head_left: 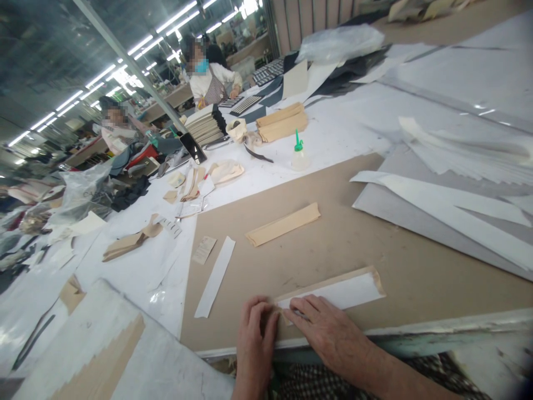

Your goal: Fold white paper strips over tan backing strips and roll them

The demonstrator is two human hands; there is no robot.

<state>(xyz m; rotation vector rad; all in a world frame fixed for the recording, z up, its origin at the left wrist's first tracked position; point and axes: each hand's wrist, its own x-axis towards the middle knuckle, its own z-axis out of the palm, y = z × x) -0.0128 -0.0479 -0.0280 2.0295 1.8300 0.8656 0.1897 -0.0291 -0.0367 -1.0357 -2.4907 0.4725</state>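
1. Basically, a long white paper-like strip (353,289) lay on a wider tan fabric-like strip (378,281), both near the front edge of the flat brown board (341,239).
2. Left hand (255,328): curled narrow at the strips' left end; couldn't tell whether it gripped.
3. Right hand (322,322): fingers bent, touching the white strip just beside the left hand; grip unclear.
4. Translucent squeeze bottle with green pointed nozzle (300,160) stood upright behind the board; fill level unreadable.
5. Large crumpled clear plastic bag (341,43) lay far back over dark flat pieces (353,69); contents unclear.
6. Another clear plastic bag (85,189) sat left amid clutter, contents also unclear.
7. Folded tan strip (283,224) lay mid-board, loose white strip (215,278) left of it.
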